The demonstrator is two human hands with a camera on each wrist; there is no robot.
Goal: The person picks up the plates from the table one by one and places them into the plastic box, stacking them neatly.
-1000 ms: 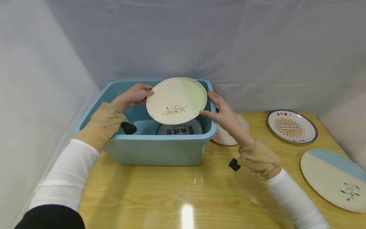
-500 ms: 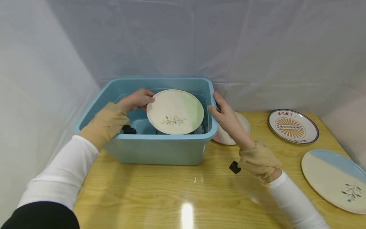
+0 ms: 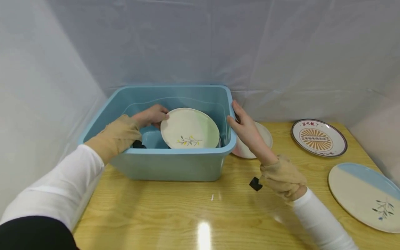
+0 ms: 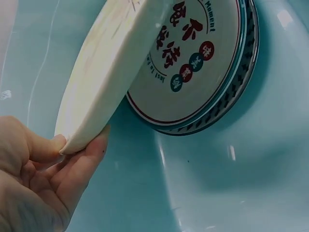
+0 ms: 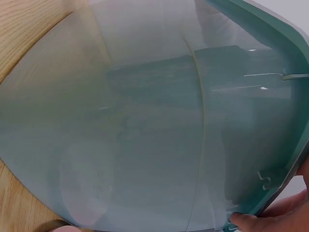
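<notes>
Left hand [image 3: 150,116] is down inside the bin [image 3: 175,166], forearm angled in over the left wall, wrist bent, and its fingers [image 4: 91,154] pinch the left edge of the plate [image 3: 190,128], thumb on top and fingertips under the rim. The plate sits tilted within the bin, its left edge raised in that grip, its right side low near the bin's right wall. Under it, in the left wrist view, a printed plate [image 4: 203,67] with red characters lies on the bin floor, and the held plate's lower part hangs close over it; whether they touch, I cannot tell. Right hand [image 3: 245,126] is at the bin's right rim, arm stretched forward across the counter [image 3: 175,215], fingers straight and close together along the outside wall, thumb up at the rim; the right wrist view shows a fingertip hooked under the rim's lip. Behind that hand a pink plate [image 3: 264,139] lies on the counter, a sunburst plate [image 3: 318,137] farther right, and a blue plate [image 3: 364,194] near the right edge.
</notes>
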